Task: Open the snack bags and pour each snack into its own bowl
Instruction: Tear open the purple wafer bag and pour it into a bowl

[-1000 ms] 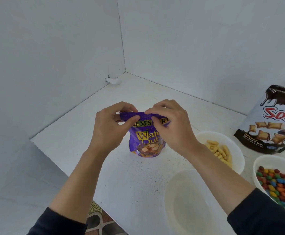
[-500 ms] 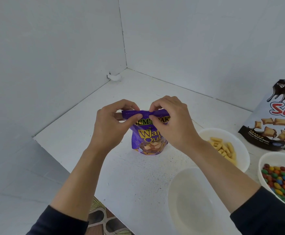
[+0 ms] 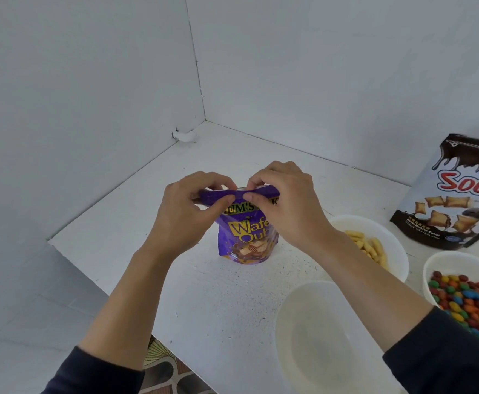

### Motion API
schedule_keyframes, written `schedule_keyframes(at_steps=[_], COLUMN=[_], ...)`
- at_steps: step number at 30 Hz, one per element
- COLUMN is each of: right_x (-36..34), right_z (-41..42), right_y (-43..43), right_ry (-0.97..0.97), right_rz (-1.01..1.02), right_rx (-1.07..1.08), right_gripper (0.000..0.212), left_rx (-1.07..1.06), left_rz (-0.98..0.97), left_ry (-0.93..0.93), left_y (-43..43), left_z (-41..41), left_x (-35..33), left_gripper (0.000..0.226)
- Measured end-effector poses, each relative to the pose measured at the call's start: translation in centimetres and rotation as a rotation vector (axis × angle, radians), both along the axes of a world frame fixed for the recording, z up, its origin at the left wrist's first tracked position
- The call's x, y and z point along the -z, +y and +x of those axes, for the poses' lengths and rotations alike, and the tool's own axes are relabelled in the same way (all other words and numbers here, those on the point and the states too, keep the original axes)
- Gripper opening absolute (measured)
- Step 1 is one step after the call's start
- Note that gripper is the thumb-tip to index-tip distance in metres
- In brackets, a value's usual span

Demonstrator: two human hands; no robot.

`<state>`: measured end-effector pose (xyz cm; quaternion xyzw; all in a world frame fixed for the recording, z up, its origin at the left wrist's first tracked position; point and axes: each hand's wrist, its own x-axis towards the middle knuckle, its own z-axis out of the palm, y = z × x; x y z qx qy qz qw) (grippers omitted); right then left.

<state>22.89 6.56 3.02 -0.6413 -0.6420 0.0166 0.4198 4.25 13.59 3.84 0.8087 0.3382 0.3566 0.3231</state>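
Standing nearest, at the lower right of the frame, was an empty white bowl (image 3: 312,345) on the white surface (image 3: 204,294). The right forearm, in a dark sleeve (image 3: 443,354), passed over a part of it. At the right edge, a little farther, a second white bowl (image 3: 454,258) held coloured candies (image 3: 471,302). Behind these, a third white bowl (image 3: 389,240) held pale yellow stick snacks (image 3: 369,245).

In the middle of the frame, a purple snack bag (image 3: 246,240) stood upright on the surface, to the left of the three bowls. Both hands were on its top edge. The left hand (image 3: 187,211) pinched the sealed strip between thumb and bent fingers, and the right hand (image 3: 286,203) pinched the same strip just beside it, so the two thumbs almost touched. Whether the top of the bag was already torn, I cannot tell, because the fingers covered it.

Farther back, at the right of the frame, a black and white snack bag (image 3: 460,200) stood leaning against the white wall (image 3: 318,81), well apart from the purple one. Its top looked closed.

At the far corner, where the two walls met the surface, there was a small white lump (image 3: 185,135).
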Motion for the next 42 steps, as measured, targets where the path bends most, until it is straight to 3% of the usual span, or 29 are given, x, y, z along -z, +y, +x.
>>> schedule_keyframes(at_steps=[4, 11, 17, 30, 37, 42], right_x=[-0.2, -0.1, -0.4, -1.4, -1.3, -1.1], right_z=[0.2, 1.1, 2.3, 2.5, 2.8, 2.5], right_y=[-0.4, -1.0, -1.5, -1.6, -1.5, -1.2], right_ry=[0.015, -0.044, 0.123, 0.112, 0.143, 0.131], right_rz=[0.009, 0.042, -0.02, -0.119, -0.128, -0.115], right_rx=[-0.004, 0.043, -0.162, -0.225, -0.246, -0.252], right_gripper=[0.006, 0.004, 0.006, 0.01, 0.008, 0.012], left_rx=[0.012, 0.139, 0.22, 0.265, 0.265, 0.25], left_rz=[-0.08, -0.313, -0.448, -0.391, -0.377, -0.331], left_ry=[0.066, 0.143, 0.134, 0.234, 0.272, 0.294], left_y=[0.3, 0.5, 0.4, 0.8, 0.8, 0.8], left_z=[0.4, 1.3, 1.9, 2.9, 2.9, 3.2], left_x=[-0.9, -3.2, -3.8, -4.7, -4.9, -5.5], left_gripper=[0.006, 0.007, 0.01, 0.02, 0.015, 0.029])
